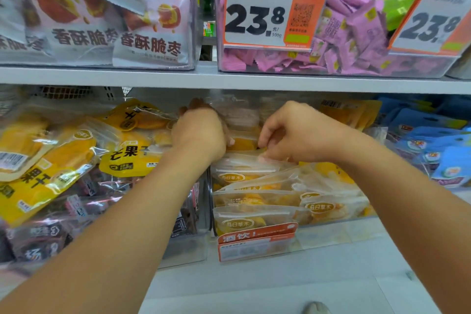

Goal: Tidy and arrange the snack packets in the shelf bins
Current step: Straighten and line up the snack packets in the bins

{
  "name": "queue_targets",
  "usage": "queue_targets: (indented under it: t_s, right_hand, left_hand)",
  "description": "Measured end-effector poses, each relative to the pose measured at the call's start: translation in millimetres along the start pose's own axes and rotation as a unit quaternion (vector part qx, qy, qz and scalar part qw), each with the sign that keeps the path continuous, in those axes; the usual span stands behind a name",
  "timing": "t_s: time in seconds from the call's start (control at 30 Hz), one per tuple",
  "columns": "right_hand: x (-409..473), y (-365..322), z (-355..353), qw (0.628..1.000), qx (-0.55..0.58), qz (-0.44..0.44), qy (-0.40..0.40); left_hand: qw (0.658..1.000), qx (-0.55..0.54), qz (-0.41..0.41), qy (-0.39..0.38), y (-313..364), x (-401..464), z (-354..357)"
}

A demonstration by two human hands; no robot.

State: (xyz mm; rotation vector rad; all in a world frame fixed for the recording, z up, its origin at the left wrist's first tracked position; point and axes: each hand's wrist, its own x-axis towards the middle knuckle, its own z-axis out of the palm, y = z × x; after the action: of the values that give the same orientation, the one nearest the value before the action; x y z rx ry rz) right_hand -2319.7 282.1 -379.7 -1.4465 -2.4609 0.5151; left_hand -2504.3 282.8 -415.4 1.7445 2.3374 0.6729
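At the shelf's front edge stands a clear bin [331, 234] filled with a row of clear mango packets [254, 201]. Above its back rows, the right hand [290, 132] pinches a packet's top edge with curled fingers. The left hand [201, 132] curls around packets there too. Behind, an orange price tag [274, 10] reads 23.8.

Both hands (left [201, 132], right [293, 132]) gripping clear mango packets [244, 140] in bin [331, 227].
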Motion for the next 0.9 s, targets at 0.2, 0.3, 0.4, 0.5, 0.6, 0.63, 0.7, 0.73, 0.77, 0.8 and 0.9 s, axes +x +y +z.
queue_targets:
  t_s: [0.2,0.3,0.4,0.5,0.6,0.63,0.7,0.73,0.77,0.8,0.9]
  right_hand:
    - [13,-1,9,0.989,-0.026,-0.005,-0.148]
    - [20,-3,17,0.993,-0.089,-0.022,-0.079]
    - [29,-4,19,0.997,-0.08,0.007,-0.003]
    - [38,-3,16,0.997,-0.053,0.041,0.044]
    - [38,-5,16,0.996,-0.067,0.056,0.022]
    - [37,-6,17,0.995,-0.076,0.055,0.016]
    - [35,-7,17,0.994,-0.101,0.044,0.02]
    - [33,-7,17,0.994,-0.105,0.039,0.02]
    - [32,-8,17,0.994,-0.105,0.037,0.012]
    - [30,-10,14,0.994,-0.104,0.037,0.001]
    - [18,-17,-4,0.996,-0.056,0.046,-0.054]
  left_hand:
    - [0.987,-0.143,0.056,0.054,-16,-20,-13]
    - [0.984,-0.151,0.089,0.039,-24,-27,-14]
    - [0.986,-0.112,0.122,-0.032,-27,-30,-18]
    - [0.983,-0.131,0.117,-0.057,-28,-29,-19]
    - [0.972,-0.189,0.135,-0.02,-26,-30,-16]
    - [0.965,-0.214,0.149,-0.019,-25,-32,-17]
    - [0.96,-0.181,0.203,-0.066,-24,-36,-24]
    - [0.958,-0.12,0.233,-0.114,-24,-39,-28]
    - [0.952,-0.061,0.254,-0.158,-23,-41,-32]
    - [0.947,-0.024,0.265,-0.179,-23,-42,-34]
    - [0.957,-0.007,0.273,-0.093,-24,-34,-28]
